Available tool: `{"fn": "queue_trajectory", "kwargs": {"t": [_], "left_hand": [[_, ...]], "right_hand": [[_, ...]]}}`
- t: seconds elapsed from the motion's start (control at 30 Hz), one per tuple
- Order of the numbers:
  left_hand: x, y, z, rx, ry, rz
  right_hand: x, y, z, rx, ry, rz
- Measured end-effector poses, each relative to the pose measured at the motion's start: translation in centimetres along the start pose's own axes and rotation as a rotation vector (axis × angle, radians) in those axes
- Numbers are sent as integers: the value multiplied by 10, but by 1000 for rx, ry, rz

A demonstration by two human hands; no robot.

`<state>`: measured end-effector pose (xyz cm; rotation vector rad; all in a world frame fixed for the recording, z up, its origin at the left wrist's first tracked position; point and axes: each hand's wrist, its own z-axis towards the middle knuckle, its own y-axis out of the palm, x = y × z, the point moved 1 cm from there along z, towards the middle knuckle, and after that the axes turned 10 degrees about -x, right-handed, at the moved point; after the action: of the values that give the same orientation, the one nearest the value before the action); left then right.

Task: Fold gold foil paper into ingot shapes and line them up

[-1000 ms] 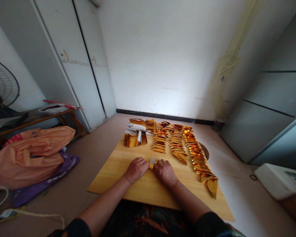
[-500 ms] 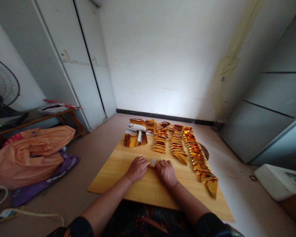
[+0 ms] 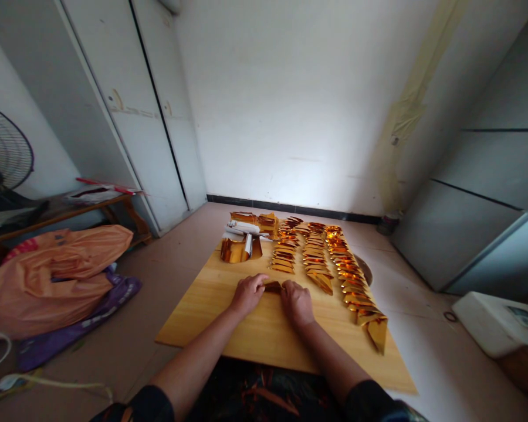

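Observation:
My left hand and my right hand rest side by side on a wooden board, both pinching a small piece of gold foil paper between them. The piece now shows its dark gold side. Beyond my hands lie three rows of folded gold paper pieces, the right row running nearest to me. A stack of gold foil sheets with white backing sits at the far left of the board.
An orange plastic bag over a purple one lies on the floor at left, by a low wooden table and a fan. White cabinets stand left and right. A white box sits on the floor at right.
My hands shifted slightly forward on the board. The white back of the paper between them is now folded out of sight, leaving only gold showing.

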<state>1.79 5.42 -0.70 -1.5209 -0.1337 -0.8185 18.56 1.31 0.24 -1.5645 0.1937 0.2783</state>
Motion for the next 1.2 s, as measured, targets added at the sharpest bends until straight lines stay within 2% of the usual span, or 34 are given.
{"fn": "queue_trajectory", "kwargs": {"t": [0.33,0.63,0.83,0.97,1.1,1.2], "left_hand": [[10,3,2,-26,-66,56],[12,2,2,-5,-147,40],[12,3,2,6,-166,42],[9,4,1,20,-137,17],[6,5,-4,40,-73,-25],[5,4,-7,38,-44,-10]], "right_hand": [[-3,6,6,-13,-6,-160],[-4,8,6,-1,1,-162],[-3,11,6,26,9,-119],[0,6,4,19,0,-9],[6,-3,-1,-17,-82,122],[9,-7,-4,-48,-119,132]]}}
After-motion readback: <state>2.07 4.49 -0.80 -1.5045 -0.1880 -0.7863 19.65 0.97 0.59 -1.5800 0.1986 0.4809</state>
